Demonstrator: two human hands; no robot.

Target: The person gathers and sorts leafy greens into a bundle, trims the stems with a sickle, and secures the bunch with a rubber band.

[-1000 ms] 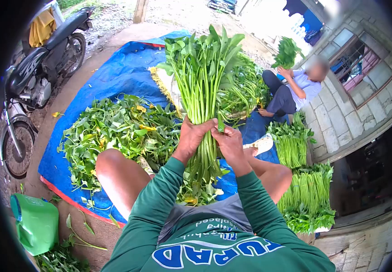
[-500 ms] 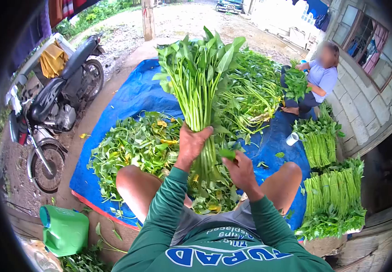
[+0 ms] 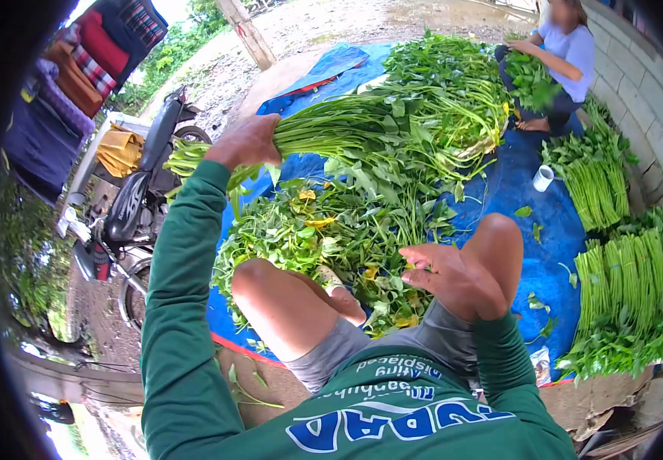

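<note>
My left hand (image 3: 245, 142) is wrapped round a thick bunch of water spinach (image 3: 335, 126), raised at the left. The bunch lies sideways, cut stem ends pointing left and leaves to the right, where they blend with the greens behind. My right hand (image 3: 450, 274) is held by my right knee, fingers stretched out and nothing in them. Below and between my legs spreads a heap of loose leaves and trimmings (image 3: 293, 234), some yellowed. A large pile of water spinach (image 3: 454, 100) rests farther back on the blue tarp (image 3: 492, 195).
Tied bundles of water spinach (image 3: 626, 276) stand along the right, with a white cup (image 3: 543, 179) near them. At the back right a person (image 3: 557, 69) sits holding greens. A motorcycle (image 3: 136, 195) is parked at the left, beside hanging clothes (image 3: 90, 69).
My left hand has swung the bunch from upright in front of me to sideways at the upper left. My right hand has moved away from the stems and opened. The view has turned.
</note>
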